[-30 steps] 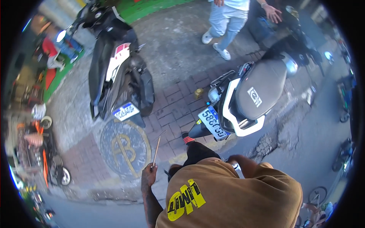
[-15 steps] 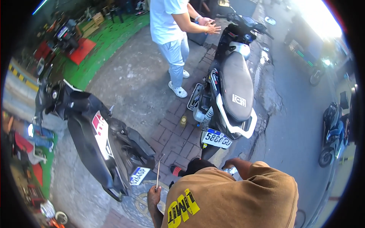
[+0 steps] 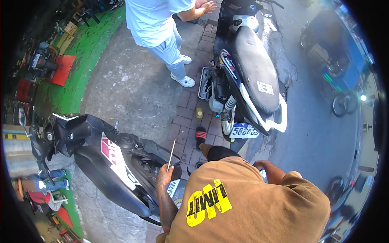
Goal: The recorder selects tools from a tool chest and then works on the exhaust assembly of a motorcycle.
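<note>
My left hand [image 3: 165, 175] is closed around a long thin pale rod [image 3: 172, 153], which points up and away past the tail of a black scooter [image 3: 93, 170]. The rod's far end looks slightly bent. My right hand [image 3: 262, 165] is beside my brown shirt, its fingers curled and partly hidden. A small whitish, shiny thing [image 3: 264, 175] shows just below it, too little of it to name. Ahead of me stands a grey-seated scooter [image 3: 259, 69] with a white grab rail. My sandalled foot [image 3: 200, 135] is on the brick paving behind it.
A person in light blue clothes [image 3: 162, 36] stands beyond the scooters. A small yellowish container [image 3: 199, 113] sits on the bricks. On the right, the road carries a blue vehicle [image 3: 340, 56]. At left, a workshop has a green floor [image 3: 97, 52] and a red ramp [image 3: 63, 69].
My view has shifted, and my foot now shows farther out on the bricks. My left hand has risen with the rod, nearer the black scooter's side. The standing person appears farther left.
</note>
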`<action>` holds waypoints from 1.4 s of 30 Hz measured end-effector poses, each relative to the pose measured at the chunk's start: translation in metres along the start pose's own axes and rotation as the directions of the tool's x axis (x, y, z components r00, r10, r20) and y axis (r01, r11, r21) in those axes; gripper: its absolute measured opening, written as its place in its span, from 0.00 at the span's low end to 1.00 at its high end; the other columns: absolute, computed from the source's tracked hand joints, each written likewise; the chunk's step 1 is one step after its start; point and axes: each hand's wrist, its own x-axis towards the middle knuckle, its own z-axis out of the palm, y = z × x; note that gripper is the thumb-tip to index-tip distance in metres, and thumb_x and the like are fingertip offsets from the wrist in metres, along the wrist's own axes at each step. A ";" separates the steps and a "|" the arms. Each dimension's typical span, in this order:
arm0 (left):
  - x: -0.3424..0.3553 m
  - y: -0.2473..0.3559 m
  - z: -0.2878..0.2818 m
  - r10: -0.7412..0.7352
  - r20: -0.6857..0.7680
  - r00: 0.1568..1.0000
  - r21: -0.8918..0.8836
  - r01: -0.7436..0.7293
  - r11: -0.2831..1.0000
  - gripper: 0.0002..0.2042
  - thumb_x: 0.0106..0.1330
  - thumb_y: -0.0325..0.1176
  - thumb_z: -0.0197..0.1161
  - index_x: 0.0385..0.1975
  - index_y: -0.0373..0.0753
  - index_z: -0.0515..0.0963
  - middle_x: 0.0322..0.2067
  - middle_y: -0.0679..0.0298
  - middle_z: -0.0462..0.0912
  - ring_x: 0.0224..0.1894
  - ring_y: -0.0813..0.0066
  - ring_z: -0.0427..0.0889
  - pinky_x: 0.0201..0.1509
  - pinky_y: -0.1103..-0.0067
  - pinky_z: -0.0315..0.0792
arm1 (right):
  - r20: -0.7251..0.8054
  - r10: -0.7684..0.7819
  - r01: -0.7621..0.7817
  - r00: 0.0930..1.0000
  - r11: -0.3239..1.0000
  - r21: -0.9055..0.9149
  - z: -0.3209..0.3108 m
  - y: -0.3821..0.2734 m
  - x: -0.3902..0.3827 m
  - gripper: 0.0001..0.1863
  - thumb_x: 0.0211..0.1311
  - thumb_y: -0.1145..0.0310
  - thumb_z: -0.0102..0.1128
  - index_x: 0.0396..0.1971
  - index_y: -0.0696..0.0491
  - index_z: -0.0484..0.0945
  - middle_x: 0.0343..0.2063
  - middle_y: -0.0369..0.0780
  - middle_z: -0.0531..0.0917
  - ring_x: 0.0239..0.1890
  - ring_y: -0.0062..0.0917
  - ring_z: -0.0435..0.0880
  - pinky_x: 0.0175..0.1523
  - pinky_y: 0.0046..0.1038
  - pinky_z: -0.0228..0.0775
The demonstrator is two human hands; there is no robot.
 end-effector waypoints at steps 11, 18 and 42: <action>0.142 0.036 -0.072 0.071 -0.071 0.995 0.129 -0.062 0.990 0.18 0.64 0.44 0.62 0.41 0.32 0.79 0.31 0.52 0.84 0.34 0.59 0.85 0.38 0.69 0.76 | -0.068 -0.109 0.120 0.992 0.976 0.184 -0.057 -0.107 -0.043 0.24 0.51 0.49 0.67 0.36 0.56 0.85 0.34 0.41 0.86 0.34 0.27 0.83 0.40 0.34 0.74; 0.266 0.044 -0.153 -0.268 -0.021 0.963 -0.085 0.266 0.960 0.18 0.66 0.46 0.61 0.31 0.33 0.78 0.12 0.64 0.72 0.09 0.74 0.70 0.11 0.75 0.60 | 0.035 0.003 -0.020 0.999 0.869 0.495 -0.061 -0.198 -0.087 0.24 0.53 0.58 0.64 0.48 0.56 0.82 0.53 0.42 0.80 0.55 0.30 0.76 0.59 0.39 0.64; 0.651 0.288 -0.362 -0.347 0.521 0.780 0.853 -0.460 0.247 0.15 0.68 0.39 0.55 0.27 0.35 0.80 0.15 0.62 0.76 0.14 0.69 0.73 0.18 0.70 0.66 | -0.252 0.208 0.266 0.945 -0.044 0.963 -0.001 -0.612 -0.085 0.30 0.67 0.44 0.51 0.49 0.57 0.80 0.49 0.46 0.82 0.52 0.33 0.79 0.58 0.34 0.67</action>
